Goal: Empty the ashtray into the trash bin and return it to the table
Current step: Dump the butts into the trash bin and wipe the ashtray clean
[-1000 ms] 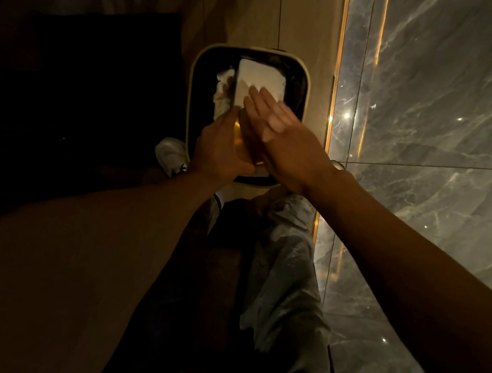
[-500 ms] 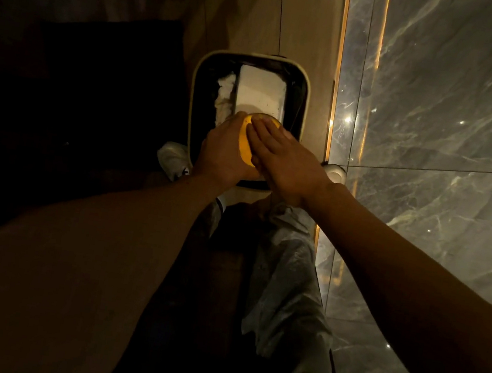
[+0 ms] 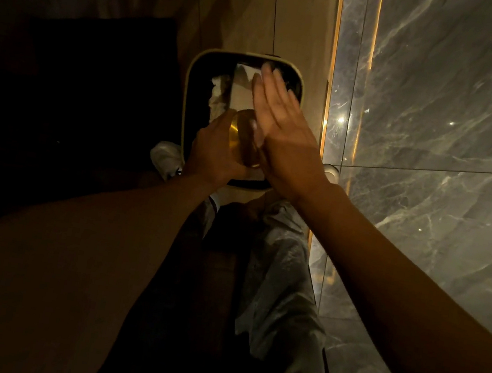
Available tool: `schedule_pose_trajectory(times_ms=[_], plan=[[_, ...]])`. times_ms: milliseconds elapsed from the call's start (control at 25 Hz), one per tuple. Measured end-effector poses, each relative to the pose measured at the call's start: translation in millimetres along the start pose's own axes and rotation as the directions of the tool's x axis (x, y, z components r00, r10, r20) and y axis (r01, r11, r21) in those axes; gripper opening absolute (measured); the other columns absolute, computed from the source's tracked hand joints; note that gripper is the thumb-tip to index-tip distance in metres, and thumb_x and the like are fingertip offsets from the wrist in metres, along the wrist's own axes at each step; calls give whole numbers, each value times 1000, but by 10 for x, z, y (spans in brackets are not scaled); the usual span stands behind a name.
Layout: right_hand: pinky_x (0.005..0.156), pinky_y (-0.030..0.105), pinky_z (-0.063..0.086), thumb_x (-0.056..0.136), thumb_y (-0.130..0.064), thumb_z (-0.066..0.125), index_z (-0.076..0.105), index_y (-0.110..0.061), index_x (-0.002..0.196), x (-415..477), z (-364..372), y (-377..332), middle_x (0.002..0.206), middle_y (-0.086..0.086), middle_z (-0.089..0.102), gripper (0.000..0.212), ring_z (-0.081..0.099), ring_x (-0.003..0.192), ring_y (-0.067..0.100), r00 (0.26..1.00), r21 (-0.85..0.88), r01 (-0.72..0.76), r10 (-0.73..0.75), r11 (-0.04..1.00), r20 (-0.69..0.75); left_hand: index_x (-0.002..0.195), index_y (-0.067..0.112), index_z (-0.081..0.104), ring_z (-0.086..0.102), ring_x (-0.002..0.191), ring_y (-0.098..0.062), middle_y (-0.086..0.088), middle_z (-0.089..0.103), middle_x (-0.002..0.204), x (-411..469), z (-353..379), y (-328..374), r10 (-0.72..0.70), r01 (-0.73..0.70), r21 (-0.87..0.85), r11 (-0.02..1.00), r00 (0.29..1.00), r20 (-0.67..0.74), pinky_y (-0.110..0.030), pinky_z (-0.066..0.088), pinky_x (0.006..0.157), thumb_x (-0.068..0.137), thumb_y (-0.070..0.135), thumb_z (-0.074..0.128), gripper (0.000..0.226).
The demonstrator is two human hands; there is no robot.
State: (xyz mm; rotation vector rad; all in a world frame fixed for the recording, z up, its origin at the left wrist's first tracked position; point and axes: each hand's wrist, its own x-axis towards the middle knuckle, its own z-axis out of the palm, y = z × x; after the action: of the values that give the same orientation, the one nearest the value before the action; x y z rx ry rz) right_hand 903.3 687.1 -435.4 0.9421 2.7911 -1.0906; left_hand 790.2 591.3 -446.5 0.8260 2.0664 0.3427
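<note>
A round amber-yellow ashtray (image 3: 243,136) is tipped on its side above the trash bin (image 3: 190,88), a dark rectangular bin with a pale rim standing on the floor. My left hand (image 3: 215,153) grips the ashtray from the left. My right hand (image 3: 282,128) is flat with fingers stretched out, just to the right of the ashtray, its fingertips over the far side of the bin. White paper (image 3: 240,89) lies inside the bin. What is inside the ashtray is hidden.
A grey marble wall (image 3: 437,135) with a lit gold strip (image 3: 330,71) runs close on the right. A dark piece of furniture (image 3: 78,81) stands left of the bin. My legs and a white shoe (image 3: 166,157) are below the bin on the tan tiled floor.
My right hand, resting on the ashtray half a second ago, has lifted off and swung out flat toward the far rim. The ashtray stays tipped in my left hand.
</note>
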Motion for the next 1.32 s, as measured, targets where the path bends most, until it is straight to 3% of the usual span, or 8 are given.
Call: schedule_pose_trajectory(times_ms=[200, 320, 440, 600, 720, 840, 1000, 1320], plan=[[117, 53, 26, 99, -19, 44, 23, -1, 149, -114, 253, 91, 157, 23, 24, 57, 20, 147, 38, 958, 30, 92, -96, 995, 271, 124, 20, 52, 63, 110, -26, -4, 66, 119, 92, 29, 69, -21, 20, 44, 999, 999, 38, -32, 51, 88, 58, 45, 80, 76], [120, 47, 22, 98, -20, 46, 20, -2, 149, -87, 191, 40, 157, 21, 24, 60, 18, 147, 33, 985, 4, 69, -69, 998, 158, 127, 22, 49, 62, 111, -23, -2, 64, 122, 100, 36, 93, -37, 35, 138, 990, 999, 10, -23, 41, 81, 65, 59, 63, 73], [119, 53, 23, 98, -19, 43, 23, -2, 149, -125, 164, 46, 158, 20, 23, 58, 18, 148, 35, 951, 26, 126, -128, 992, 281, 123, 20, 51, 62, 111, -26, -5, 66, 120, 62, 19, 126, -59, 58, 41, 997, 998, 9, -24, 43, 85, 66, 37, 81, 67], [121, 44, 18, 98, -21, 31, 26, 2, 147, -9, 113, 4, 155, 22, 28, 54, 22, 146, 34, 998, 21, 3, -5, 1000, 66, 127, 19, 49, 62, 111, -29, -7, 66, 120, 39, -11, 131, -47, 48, 28, 998, 998, -29, -28, 46, 84, 64, 38, 83, 74], [119, 50, 23, 99, -30, 27, 23, -2, 149, -128, 215, 133, 157, 21, 25, 58, 19, 147, 36, 944, 21, 121, -122, 992, 306, 124, 23, 51, 63, 110, -28, -4, 67, 118, 60, -22, 105, -63, 63, 39, 997, 998, 0, -34, 52, 88, 57, 39, 85, 78], [118, 46, 24, 95, -30, 32, 23, -1, 149, -100, 174, 166, 155, 23, 28, 62, 23, 145, 38, 965, 129, -8, -27, 992, 262, 128, 24, 49, 63, 111, -27, -4, 66, 120, 24, -48, 83, -87, 87, 14, 996, 996, 3, -40, 53, 89, 44, 42, 91, 95], [104, 28, 41, 101, -12, 39, 35, -10, 146, -81, 18, 179, 142, 15, 49, 46, 48, 129, 25, 865, 566, -501, 406, 654, 296, 140, 20, 42, 55, 121, -28, -8, 59, 132, 17, -67, 154, -98, 97, 31, 995, 995, 33, -40, 49, 96, 45, 42, 93, 109], [87, 8, 47, 98, -3, 47, 54, -4, 131, -79, -384, 276, 127, 7, 60, 34, 56, 115, 12, 817, 718, -551, 448, 425, 363, 139, 19, 46, 54, 123, -21, -3, 55, 137, -42, -186, 395, -306, 337, -168, 926, 934, 186, -40, 47, 104, 36, 52, 92, 118]])
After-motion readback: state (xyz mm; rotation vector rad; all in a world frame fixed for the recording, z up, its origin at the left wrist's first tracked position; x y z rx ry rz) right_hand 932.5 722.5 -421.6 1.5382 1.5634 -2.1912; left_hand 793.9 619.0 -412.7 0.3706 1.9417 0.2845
